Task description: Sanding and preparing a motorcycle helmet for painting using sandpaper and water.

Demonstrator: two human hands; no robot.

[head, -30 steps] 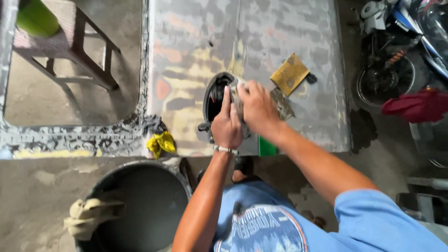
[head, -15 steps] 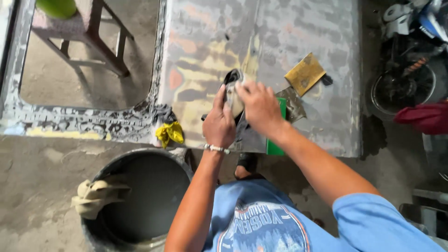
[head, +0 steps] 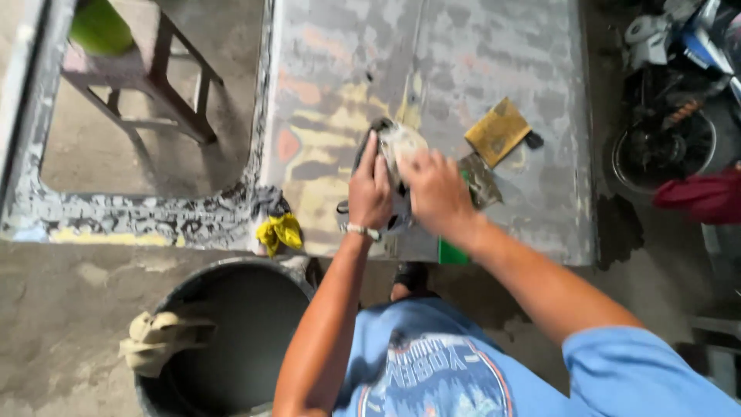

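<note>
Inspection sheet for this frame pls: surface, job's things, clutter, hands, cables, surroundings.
Surface: grey panel lying flat, patchy with yellow, orange and bare spots; a window-like opening on its left side.
Job's things: dark tool with a pale pad on the panel, under both hands.
Clutter: yellow sanding sheet and grey sheet right of the hands; yellow rag at the panel's near edge; green item at that edge.
Hands: left hand grips the tool's side; right hand presses on top.
Cables: nothing seen.
Surroundings: dark bucket with a cloth over its rim; wooden stool; motorbike wheel; red cloth.
</note>
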